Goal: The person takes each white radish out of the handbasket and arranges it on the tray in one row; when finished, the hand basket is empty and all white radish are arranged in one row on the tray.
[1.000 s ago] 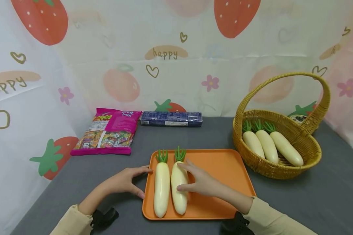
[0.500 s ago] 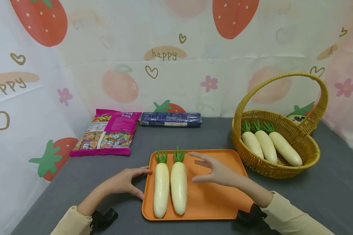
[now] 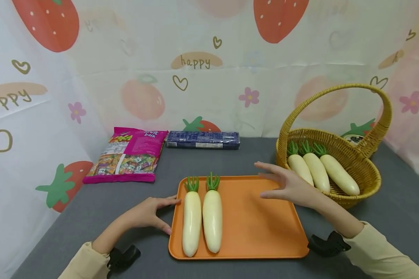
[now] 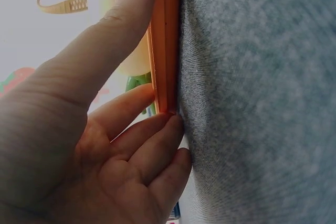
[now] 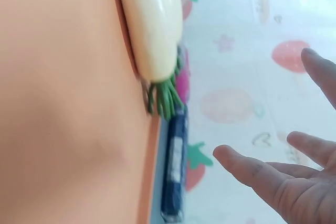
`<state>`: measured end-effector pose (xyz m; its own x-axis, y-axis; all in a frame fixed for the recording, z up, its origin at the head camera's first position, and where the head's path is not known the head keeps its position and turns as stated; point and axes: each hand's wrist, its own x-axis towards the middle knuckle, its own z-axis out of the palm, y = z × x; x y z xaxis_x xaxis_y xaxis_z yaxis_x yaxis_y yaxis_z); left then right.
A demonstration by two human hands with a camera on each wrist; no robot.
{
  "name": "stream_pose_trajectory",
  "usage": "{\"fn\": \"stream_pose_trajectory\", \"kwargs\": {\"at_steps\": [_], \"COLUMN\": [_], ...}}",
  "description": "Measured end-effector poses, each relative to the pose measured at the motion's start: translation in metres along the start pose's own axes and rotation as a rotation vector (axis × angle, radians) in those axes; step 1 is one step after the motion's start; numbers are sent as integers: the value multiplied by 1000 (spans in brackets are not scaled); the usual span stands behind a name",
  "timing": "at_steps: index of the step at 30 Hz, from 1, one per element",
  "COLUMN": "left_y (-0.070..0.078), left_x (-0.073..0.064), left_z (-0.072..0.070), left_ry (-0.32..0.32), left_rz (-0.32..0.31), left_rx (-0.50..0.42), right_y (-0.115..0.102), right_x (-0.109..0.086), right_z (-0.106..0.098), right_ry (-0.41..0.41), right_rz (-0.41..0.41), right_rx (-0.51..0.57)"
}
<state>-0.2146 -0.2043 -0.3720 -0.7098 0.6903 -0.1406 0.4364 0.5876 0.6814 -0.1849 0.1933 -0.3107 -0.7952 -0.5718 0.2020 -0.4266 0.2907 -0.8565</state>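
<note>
Two white radishes with green tops, the left radish (image 3: 192, 224) and the right radish (image 3: 212, 221), lie side by side on the left part of an orange tray (image 3: 255, 228). My left hand (image 3: 148, 213) touches the tray's left edge, thumb and fingers spread apart along the rim; the left wrist view shows the thumb (image 4: 113, 27) and fingertips against the orange side. Above the tray's right part, near the basket, my right hand (image 3: 293, 188) holds nothing, its fingers spread. In the right wrist view a radish (image 5: 152, 24) lies beyond the bare tray surface.
A wicker basket (image 3: 371, 186) with a tall handle stands at the right, with three white radishes (image 3: 315, 172) inside. Behind the tray lie a pink candy bag (image 3: 129, 157) and a dark blue packet (image 3: 203, 139). A printed curtain (image 3: 202, 97) closes off the back.
My right hand has let go of the right radish and moved right across the tray towards the basket. The left hand has stayed at the tray's left edge.
</note>
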Motion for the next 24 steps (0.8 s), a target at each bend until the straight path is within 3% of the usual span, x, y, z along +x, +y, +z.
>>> {"fn": "stream_pose_trajectory", "kwargs": {"at_steps": [7, 14, 24], "left_y": [0, 0, -2], "left_x": [0, -1, 1], "left_z": [2, 1, 1], "left_ry": [-2, 3, 3], "left_rz": [5, 10, -2], "left_rx": [-6, 2, 7], "right_y": [-8, -19, -21], "right_x": [-16, -26, -23], "right_z": [-33, -67, -105], "right_ry": [86, 174, 260], "right_rz": [8, 94, 218], "right_rx": [-139, -255, -357]}}
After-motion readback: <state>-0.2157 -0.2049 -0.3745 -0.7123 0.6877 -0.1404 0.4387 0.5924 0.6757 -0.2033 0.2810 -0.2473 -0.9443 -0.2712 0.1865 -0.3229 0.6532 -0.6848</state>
